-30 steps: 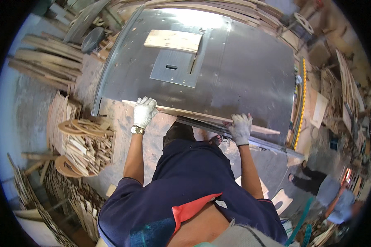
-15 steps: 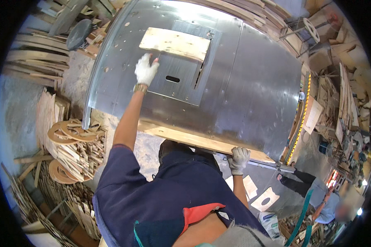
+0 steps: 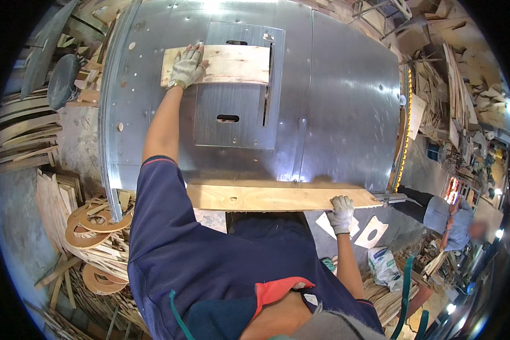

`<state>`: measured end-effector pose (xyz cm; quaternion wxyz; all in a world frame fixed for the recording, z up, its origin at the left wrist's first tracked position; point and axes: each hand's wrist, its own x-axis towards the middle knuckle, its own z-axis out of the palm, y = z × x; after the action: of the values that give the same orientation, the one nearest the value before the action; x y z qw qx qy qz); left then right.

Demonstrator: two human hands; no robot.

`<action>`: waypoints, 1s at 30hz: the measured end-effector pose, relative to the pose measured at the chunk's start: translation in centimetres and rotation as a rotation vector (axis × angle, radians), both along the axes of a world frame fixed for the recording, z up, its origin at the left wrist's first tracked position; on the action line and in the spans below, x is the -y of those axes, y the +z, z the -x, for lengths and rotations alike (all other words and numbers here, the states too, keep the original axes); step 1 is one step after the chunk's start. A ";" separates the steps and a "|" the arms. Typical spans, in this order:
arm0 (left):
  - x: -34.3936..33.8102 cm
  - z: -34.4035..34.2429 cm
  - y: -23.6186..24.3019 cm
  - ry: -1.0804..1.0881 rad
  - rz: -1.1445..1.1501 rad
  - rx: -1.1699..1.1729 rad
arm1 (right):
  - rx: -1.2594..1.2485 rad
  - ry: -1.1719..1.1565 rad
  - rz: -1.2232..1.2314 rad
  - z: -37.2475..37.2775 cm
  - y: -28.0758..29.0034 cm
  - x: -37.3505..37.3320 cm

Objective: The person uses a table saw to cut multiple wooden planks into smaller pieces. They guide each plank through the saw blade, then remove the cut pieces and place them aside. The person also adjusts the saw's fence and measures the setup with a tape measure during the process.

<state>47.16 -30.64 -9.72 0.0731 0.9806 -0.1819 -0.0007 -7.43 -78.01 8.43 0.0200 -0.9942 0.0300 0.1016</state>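
A short pale wooden board [image 3: 235, 63] lies across the metal saw table [image 3: 351, 96], its right end at the long blade slot [image 3: 264, 102]. My left hand [image 3: 187, 68], in a white work glove, rests on the board's left part with the fingers laid over it toward the far edge. Along the table's near edge, in front of my body, lies a long wooden plank [image 3: 277, 198]. My gloved right hand [image 3: 341, 214] is closed over this plank near its right end, the fingers on top and the thumb hidden.
Metal rails run along the table's left side. A yellow toothed strip [image 3: 405, 124] edges the right side. Wooden rings [image 3: 88, 229] and scrap strips are piled at the left. Cut panels [image 3: 372, 232] and a white sack [image 3: 386, 269] lie at the lower right, near another person [image 3: 445, 218].
My left hand has come down onto the short board from beside its near edge. That board now lies straighter across the table. My right hand stays on the long plank; the view has shifted.
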 end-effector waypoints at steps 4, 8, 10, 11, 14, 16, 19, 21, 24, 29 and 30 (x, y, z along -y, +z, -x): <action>-4.2 5.8 0.3 0.039 -0.004 0.076 | 0.002 -0.011 -0.015 0.9 -0.5 0.0; -9.2 12.7 2.9 0.137 -0.076 -0.114 | 0.030 0.009 -0.030 1.0 -0.9 0.4; -11.5 15.7 4.6 0.074 -0.107 -0.199 | 0.009 -0.002 -0.032 0.8 -1.0 0.5; -12.4 17.3 5.5 0.051 -0.156 -0.245 | 0.026 0.026 -0.039 0.7 -0.9 0.6; -14.1 21.3 7.9 -0.050 -0.204 -0.237 | -0.021 0.031 -0.025 0.4 -0.5 0.7; -14.0 22.4 8.6 0.029 -0.240 -0.309 | 0.070 0.072 -0.101 0.0 -0.3 0.8; -13.9 24.1 9.3 0.088 -0.158 -0.355 | 0.079 0.055 -0.117 -0.6 -0.4 1.1; -14.4 25.6 10.2 0.152 -0.048 -0.298 | 0.087 0.055 -0.147 -0.9 -0.6 1.3; -15.9 28.6 13.1 0.291 0.088 -0.232 | 0.143 0.089 -0.182 -0.7 -1.3 1.3; -12.5 35.8 21.7 0.211 0.434 -0.079 | 0.191 0.141 -0.215 0.0 -2.7 1.4; -10.3 37.5 23.1 0.168 0.683 -0.145 | 0.208 0.143 -0.225 0.3 -3.0 1.4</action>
<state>9.64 -20.35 13.41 0.4093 0.9084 -0.0849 -0.0037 -7.68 -79.43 5.47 0.1271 -0.9904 -0.0545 0.0021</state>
